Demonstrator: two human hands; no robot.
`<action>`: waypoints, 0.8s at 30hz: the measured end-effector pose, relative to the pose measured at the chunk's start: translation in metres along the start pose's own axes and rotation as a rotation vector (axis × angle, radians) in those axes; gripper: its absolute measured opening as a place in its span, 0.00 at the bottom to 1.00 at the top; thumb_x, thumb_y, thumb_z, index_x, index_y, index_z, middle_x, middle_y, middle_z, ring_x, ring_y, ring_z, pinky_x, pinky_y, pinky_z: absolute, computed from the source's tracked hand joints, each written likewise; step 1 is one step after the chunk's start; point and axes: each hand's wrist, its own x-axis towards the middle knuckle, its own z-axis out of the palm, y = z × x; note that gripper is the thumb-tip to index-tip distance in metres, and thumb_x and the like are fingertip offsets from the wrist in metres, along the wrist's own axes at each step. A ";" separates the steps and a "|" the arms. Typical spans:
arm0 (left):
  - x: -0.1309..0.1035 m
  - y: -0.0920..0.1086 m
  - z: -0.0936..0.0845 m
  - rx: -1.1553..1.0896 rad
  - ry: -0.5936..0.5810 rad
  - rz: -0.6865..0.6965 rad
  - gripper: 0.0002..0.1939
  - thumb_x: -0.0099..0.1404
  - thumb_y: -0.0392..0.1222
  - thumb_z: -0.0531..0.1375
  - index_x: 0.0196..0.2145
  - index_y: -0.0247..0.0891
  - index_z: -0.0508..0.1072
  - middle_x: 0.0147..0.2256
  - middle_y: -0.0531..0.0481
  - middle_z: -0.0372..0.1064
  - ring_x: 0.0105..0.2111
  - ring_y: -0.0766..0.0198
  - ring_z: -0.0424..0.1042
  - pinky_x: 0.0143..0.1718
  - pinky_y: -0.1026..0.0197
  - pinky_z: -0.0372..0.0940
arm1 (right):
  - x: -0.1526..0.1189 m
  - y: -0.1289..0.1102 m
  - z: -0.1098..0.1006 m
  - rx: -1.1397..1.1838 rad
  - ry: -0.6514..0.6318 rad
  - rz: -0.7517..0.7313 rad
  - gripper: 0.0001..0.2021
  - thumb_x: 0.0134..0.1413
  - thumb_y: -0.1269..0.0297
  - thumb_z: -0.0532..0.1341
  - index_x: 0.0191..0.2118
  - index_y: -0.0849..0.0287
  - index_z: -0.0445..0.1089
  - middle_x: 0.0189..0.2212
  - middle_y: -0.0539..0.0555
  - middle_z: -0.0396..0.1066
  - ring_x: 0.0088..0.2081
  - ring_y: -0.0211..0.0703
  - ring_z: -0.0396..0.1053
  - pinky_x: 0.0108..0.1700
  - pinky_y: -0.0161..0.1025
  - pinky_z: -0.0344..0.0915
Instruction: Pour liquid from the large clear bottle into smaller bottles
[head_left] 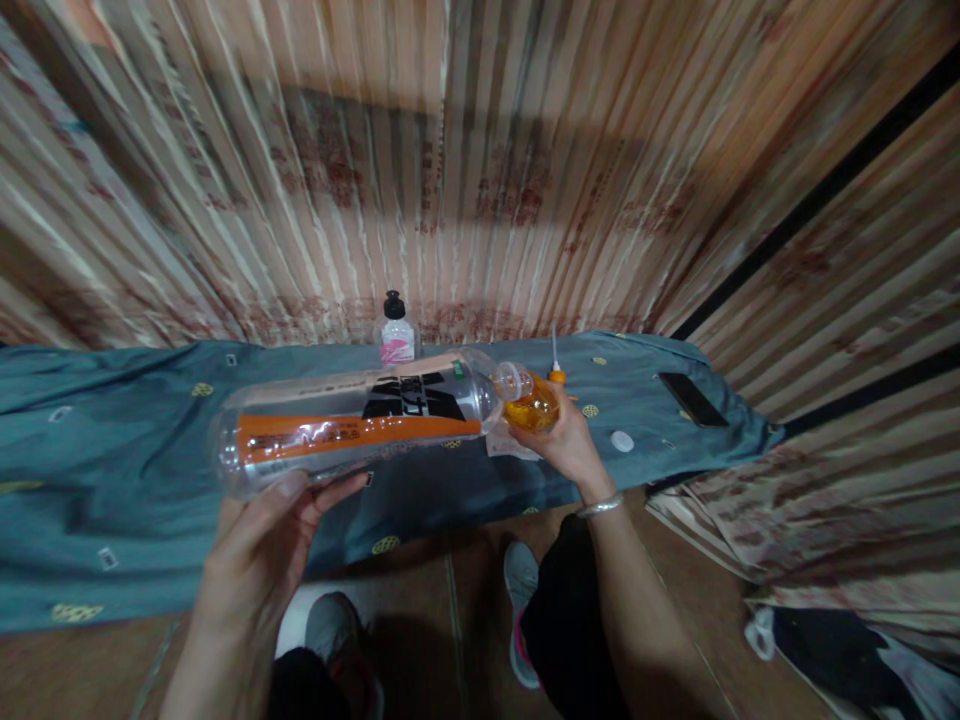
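Large bottle (352, 425) lies sideways above teal cloth (142, 430), clasped in our left hand (259, 535), its neck beside the small bottle (529, 398) our right hand (568, 443) grips, which already holds amber liquid (532, 412), while the large one seems nearly empty.

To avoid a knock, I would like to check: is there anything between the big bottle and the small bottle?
Nothing visible stands between the big bottle in the left hand and the small bottle in the right hand. Their neck ends face each other; whether they touch is unclear. The black-capped bottle stands farther back.
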 end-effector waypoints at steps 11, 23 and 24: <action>0.002 -0.001 -0.001 -0.009 -0.009 -0.017 0.23 0.48 0.41 0.77 0.44 0.44 0.82 0.34 0.51 0.82 0.35 0.50 0.82 0.36 0.50 0.81 | 0.000 -0.001 0.000 0.027 -0.017 0.014 0.32 0.40 0.55 0.74 0.53 0.53 0.66 0.47 0.55 0.78 0.48 0.55 0.77 0.53 0.52 0.73; 0.003 -0.003 -0.004 0.023 -0.029 -0.001 0.21 0.48 0.45 0.78 0.41 0.42 0.83 0.38 0.48 0.83 0.37 0.52 0.82 0.36 0.52 0.81 | 0.001 0.001 0.000 0.019 -0.020 -0.006 0.31 0.41 0.56 0.74 0.53 0.53 0.67 0.46 0.55 0.79 0.49 0.55 0.77 0.53 0.52 0.73; 0.003 -0.003 -0.004 0.029 -0.021 0.005 0.21 0.48 0.46 0.78 0.41 0.42 0.83 0.38 0.48 0.83 0.37 0.52 0.82 0.36 0.52 0.81 | 0.001 0.000 0.000 0.015 -0.014 -0.007 0.31 0.41 0.56 0.74 0.52 0.53 0.67 0.46 0.55 0.79 0.49 0.55 0.77 0.53 0.52 0.73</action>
